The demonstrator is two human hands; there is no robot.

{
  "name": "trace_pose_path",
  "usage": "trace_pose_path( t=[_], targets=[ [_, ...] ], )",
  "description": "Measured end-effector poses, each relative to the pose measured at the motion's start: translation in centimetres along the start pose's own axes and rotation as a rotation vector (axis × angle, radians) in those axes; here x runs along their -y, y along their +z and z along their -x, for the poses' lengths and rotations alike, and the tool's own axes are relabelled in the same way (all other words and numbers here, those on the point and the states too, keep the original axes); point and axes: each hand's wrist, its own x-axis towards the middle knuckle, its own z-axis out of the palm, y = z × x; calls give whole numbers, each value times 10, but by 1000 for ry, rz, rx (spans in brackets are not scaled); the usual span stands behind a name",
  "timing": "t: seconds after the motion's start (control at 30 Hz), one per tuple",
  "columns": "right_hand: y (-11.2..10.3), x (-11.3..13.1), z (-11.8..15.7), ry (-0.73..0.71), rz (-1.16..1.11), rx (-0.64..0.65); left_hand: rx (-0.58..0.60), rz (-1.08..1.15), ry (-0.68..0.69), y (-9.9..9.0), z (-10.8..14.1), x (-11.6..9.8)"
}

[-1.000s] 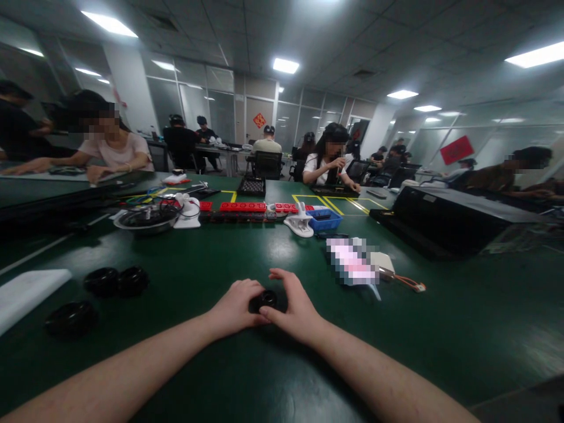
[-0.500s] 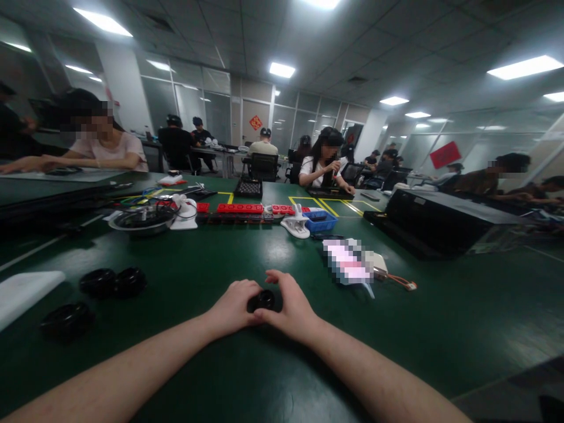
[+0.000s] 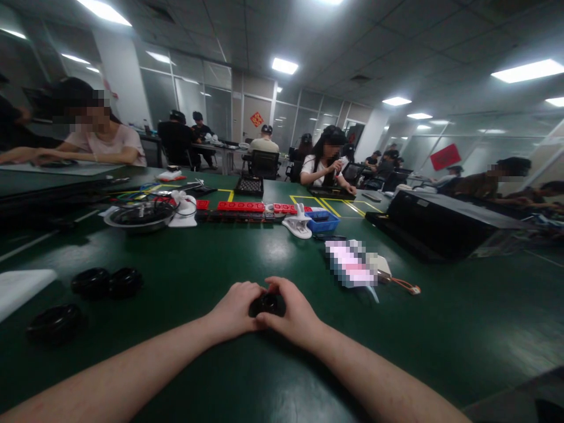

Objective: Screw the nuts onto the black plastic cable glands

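My left hand (image 3: 237,307) is closed on the left side of a small glossy black ring-shaped object (image 3: 269,304), its fingers curled behind it. From the other side my right hand (image 3: 294,304) grips the same object, thumb in front and index finger curved over the back. The object rests at or just above the green table, and its exact kind cannot be made out; the hands cover much of it. To the left lie similar but larger black ring-shaped coils: a touching pair (image 3: 108,283) and a single one (image 3: 55,323).
A white slab (image 3: 24,288) lies at the left edge. Farther back are a metal bowl (image 3: 138,217), red blocks (image 3: 241,206), a white clip (image 3: 298,223) and a blue basket (image 3: 323,221). A black case (image 3: 445,226) stands at right; other people sit beyond.
My right index finger has bent down closer to the black object, and its fingertip now meets the left hand's side. The view has shifted slightly; the coils at left lie where they were.
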Motion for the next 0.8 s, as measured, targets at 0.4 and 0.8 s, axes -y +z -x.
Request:
trace_pose_path(
  t=[0.4, 0.8],
  targets=[
    [0, 1, 0, -15, 43, 8, -23, -10, 7, 5, 0, 8],
    [2, -7, -3, 7, -13, -20, -37, -28, 20, 4, 0, 5]
  ],
)
